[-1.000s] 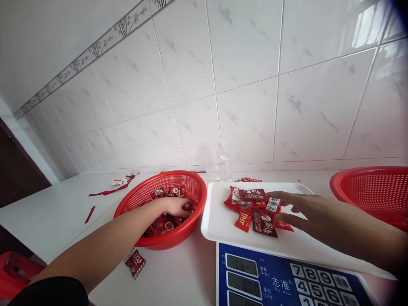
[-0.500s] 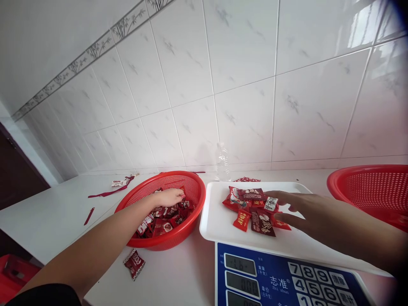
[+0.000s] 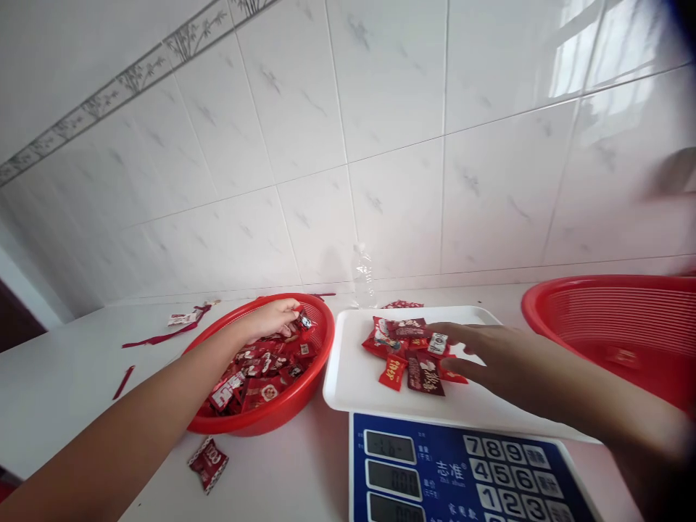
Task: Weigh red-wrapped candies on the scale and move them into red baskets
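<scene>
My left hand [image 3: 272, 318] is raised over the left red basket [image 3: 320, 341], fingers closed on a few red candy packets [image 3: 303, 320]. Many more wrapped candies [image 3: 255, 366] lie in that basket. My right hand [image 3: 483, 353] reaches across the white scale tray [image 3: 353, 377] with fingers spread, its tips touching a small pile of red and brown candy packets [image 3: 410, 351]. It grips nothing. The tray sits on a blue electronic scale [image 3: 451, 471] with a keypad and grey displays.
A second red basket [image 3: 609, 326] stands at the right. One candy packet [image 3: 208, 462] lies on the white counter in front of the left basket. A clear plastic bottle [image 3: 363, 277] stands against the tiled wall. Red ribbon scraps [image 3: 163, 335] lie at the far left.
My left hand has lifted out of the candies in the basket, bringing a few packets up towards the rim. My right hand has stayed on the pile on the tray. The view has swung right.
</scene>
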{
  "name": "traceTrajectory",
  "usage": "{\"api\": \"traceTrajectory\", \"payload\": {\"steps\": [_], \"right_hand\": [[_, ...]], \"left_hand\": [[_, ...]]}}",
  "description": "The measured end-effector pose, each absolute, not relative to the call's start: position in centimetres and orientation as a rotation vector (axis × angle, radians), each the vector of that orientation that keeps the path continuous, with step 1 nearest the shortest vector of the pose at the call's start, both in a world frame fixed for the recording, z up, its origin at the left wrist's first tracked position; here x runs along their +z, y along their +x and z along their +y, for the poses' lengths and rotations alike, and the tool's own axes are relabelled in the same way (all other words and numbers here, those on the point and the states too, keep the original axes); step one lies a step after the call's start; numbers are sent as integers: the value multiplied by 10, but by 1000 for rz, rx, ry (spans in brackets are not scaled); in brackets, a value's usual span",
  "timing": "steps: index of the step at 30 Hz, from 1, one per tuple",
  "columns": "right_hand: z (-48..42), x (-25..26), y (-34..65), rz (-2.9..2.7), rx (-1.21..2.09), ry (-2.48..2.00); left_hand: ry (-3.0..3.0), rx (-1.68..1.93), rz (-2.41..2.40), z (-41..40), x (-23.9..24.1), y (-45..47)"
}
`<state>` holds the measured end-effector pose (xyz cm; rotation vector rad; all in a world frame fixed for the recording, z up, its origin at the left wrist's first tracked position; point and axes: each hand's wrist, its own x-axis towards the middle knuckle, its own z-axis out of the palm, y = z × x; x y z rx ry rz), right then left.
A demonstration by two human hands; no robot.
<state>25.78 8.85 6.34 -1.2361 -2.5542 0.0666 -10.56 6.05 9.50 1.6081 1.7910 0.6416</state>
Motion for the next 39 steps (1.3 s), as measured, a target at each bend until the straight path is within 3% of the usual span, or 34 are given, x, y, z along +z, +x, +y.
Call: {"api": "traceTrajectory", "payload": {"steps": [5, 13, 19, 27, 39], "right_hand": [[77, 79, 255, -2615, 146, -1315], [74, 84, 255, -2582, 196, -1268], [72, 87, 252, -2581, 240, -1300], [75, 82, 251, -2655, 253, -1273], [86, 75, 251, -2663, 279, -1390]], "left_hand": [[1640, 745, 1599, 70, 101, -57], [1983, 587, 1536, 84, 80, 26], [2397, 632, 1591, 90, 60, 41], [2232, 587, 1582, 85, 56, 45], [1692, 1423, 1336, -1, 117, 49]]}}
